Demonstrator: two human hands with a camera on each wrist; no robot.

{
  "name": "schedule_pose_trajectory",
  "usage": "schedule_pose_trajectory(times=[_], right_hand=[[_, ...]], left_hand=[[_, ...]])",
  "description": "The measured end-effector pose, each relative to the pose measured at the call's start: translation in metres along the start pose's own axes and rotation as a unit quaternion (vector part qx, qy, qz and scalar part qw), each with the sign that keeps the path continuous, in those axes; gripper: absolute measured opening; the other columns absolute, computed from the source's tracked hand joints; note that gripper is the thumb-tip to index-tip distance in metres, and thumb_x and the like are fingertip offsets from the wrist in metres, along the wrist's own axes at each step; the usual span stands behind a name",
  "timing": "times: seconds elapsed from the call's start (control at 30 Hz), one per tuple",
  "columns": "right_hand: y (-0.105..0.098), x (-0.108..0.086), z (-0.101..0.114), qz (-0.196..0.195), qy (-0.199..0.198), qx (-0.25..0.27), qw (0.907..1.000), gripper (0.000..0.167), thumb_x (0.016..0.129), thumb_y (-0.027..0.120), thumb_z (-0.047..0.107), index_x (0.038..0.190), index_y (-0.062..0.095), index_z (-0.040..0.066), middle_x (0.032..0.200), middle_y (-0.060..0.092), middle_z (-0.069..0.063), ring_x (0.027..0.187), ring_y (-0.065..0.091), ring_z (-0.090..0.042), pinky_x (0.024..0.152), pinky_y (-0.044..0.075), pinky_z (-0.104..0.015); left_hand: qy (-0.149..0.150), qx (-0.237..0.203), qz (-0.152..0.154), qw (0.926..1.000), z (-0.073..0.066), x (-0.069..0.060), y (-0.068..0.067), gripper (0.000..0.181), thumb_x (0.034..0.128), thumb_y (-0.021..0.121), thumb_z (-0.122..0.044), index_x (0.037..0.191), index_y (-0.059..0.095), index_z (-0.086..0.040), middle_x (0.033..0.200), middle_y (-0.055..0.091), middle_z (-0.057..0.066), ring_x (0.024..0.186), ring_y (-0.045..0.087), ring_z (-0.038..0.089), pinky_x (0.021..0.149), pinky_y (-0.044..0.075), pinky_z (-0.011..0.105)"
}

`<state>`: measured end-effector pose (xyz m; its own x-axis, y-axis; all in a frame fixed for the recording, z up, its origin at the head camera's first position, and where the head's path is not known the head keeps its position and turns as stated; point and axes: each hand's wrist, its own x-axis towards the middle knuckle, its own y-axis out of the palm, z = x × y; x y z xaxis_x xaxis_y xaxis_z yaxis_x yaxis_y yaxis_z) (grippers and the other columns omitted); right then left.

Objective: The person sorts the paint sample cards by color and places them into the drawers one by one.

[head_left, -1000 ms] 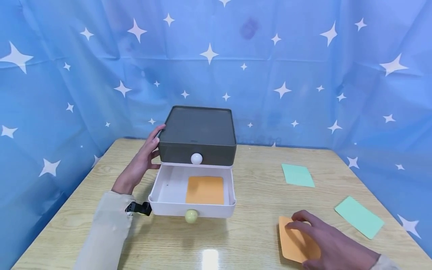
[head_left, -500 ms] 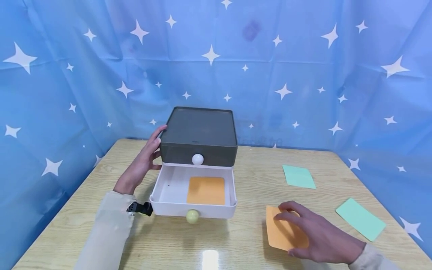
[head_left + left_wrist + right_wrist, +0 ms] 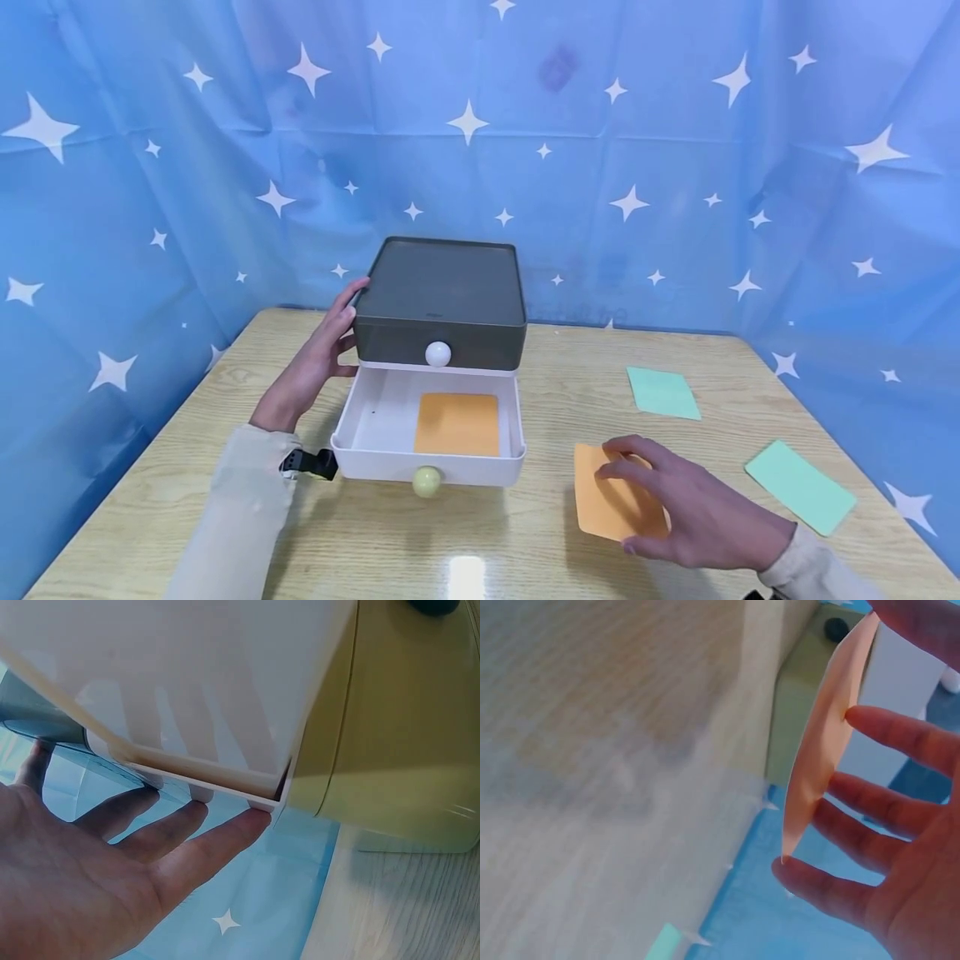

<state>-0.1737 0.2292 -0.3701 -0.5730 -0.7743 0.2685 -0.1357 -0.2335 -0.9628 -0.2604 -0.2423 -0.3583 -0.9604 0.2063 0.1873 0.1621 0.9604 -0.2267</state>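
My right hand (image 3: 697, 512) holds an orange square sheet (image 3: 611, 492) by its edges, thumb near the bottom and fingers at the top, to the right of the drawer box. In the right wrist view the sheet (image 3: 821, 750) bows slightly between the fingertips. My left hand (image 3: 315, 358) rests against the left side of the dark grey-topped drawer box (image 3: 450, 283), its fingers extended. The box's white drawer (image 3: 375, 463), with a pale green knob (image 3: 427, 482), is pulled out. Another orange sheet (image 3: 457, 423) lies inside it, on the right.
Two mint green sheets, one farther back (image 3: 663, 392) and one nearer (image 3: 800, 487), lie at the right of the wooden table (image 3: 555, 392). An olive-yellow section (image 3: 405, 712) with a dark knob shows in the left wrist view. A blue starry curtain (image 3: 547, 100) surrounds the table.
My right hand has carried the orange sheet left and slightly away from me, toward the pulled-out drawer. The left hand has stayed against the box.
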Motion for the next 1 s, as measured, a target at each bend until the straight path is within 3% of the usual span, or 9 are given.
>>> schedule_pose_trajectory(times=[0.33,0.5,0.83,1.0], right_hand=[[-0.019,0.022,0.004,-0.018,0.0,-0.024,0.9996,0.061,0.071,0.09,0.045,0.122,0.063,0.027,0.135,0.056,-0.001,0.112,0.062,-0.014,0.082,0.056,-0.034],[-0.026,0.037,0.004,-0.023,-0.01,-0.026,0.9994,0.056,0.077,0.084,0.05,0.123,0.062,0.027,0.137,0.057,-0.003,0.113,0.064,-0.019,0.083,0.056,-0.038],[-0.029,0.06,0.015,-0.012,-0.012,-0.014,0.9998,0.055,0.08,0.081,0.051,0.125,0.063,0.024,0.141,0.057,-0.007,0.123,0.061,-0.025,0.087,0.056,-0.043],[-0.032,0.065,0.017,-0.025,-0.021,-0.017,0.9993,0.057,0.078,0.083,0.05,0.124,0.064,0.022,0.14,0.058,-0.008,0.123,0.061,-0.025,0.087,0.056,-0.043]], left_hand=[[0.0,0.002,0.001,1.0,-0.001,0.0,-0.001,0.055,0.1048,0.023,-0.059,0.158,0.01,-0.05,0.171,0.008,0.004,0.149,0.021,0.055,0.096,0.038,0.079],[-0.005,0.006,-0.001,1.0,-0.001,0.0,-0.002,0.055,0.1047,0.022,-0.06,0.157,0.009,-0.051,0.171,0.007,0.004,0.15,0.021,0.055,0.096,0.038,0.078],[-0.001,0.012,-0.004,0.9999,0.0,-0.001,-0.001,0.055,0.1048,0.022,-0.059,0.157,0.009,-0.051,0.171,0.008,0.005,0.149,0.021,0.056,0.095,0.04,0.077],[0.0,0.011,-0.002,0.9999,-0.001,-0.001,0.0,0.054,0.1048,0.022,-0.06,0.157,0.009,-0.051,0.171,0.008,0.004,0.15,0.021,0.055,0.095,0.041,0.076]])
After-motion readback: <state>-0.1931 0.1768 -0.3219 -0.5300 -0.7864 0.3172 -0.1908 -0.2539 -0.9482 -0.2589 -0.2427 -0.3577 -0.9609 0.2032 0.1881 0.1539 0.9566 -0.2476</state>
